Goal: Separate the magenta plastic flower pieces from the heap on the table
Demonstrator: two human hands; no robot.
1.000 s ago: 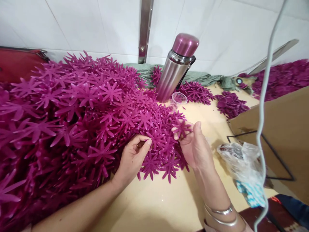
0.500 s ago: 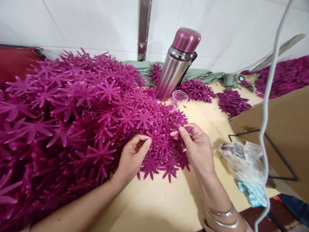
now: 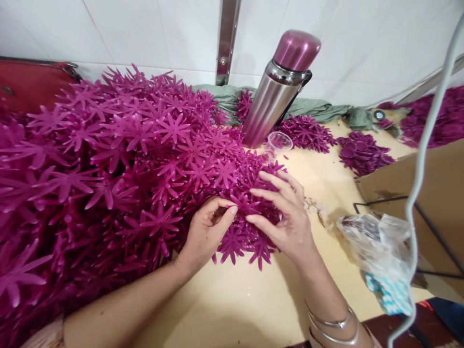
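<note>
A large heap of purple star-shaped plastic flower pieces (image 3: 126, 135) covers the left and middle of the table. At the heap's right end, my left hand (image 3: 205, 229) is closed, thumb and forefinger pinching the petal tip of one purple flower piece (image 3: 245, 205). Just right of it, my right hand (image 3: 292, 222) is open, its fingers spread above the flowers and nothing visibly held. Its fingertips hover close to the same piece; whether they touch it I cannot tell.
Behind the heap stand a steel thermos (image 3: 270, 96) with a purple lid and a clear plastic cup (image 3: 280, 141). To the right are a cardboard box (image 3: 427, 179), a clear plastic bag (image 3: 384, 241) and a hanging grey cable (image 3: 420, 169). A red bag (image 3: 32, 84) lies at far left.
My right hand has opened and let go of the purple flower piece it pinched before. My left hand keeps its pinch. The whole view has shifted slightly.
</note>
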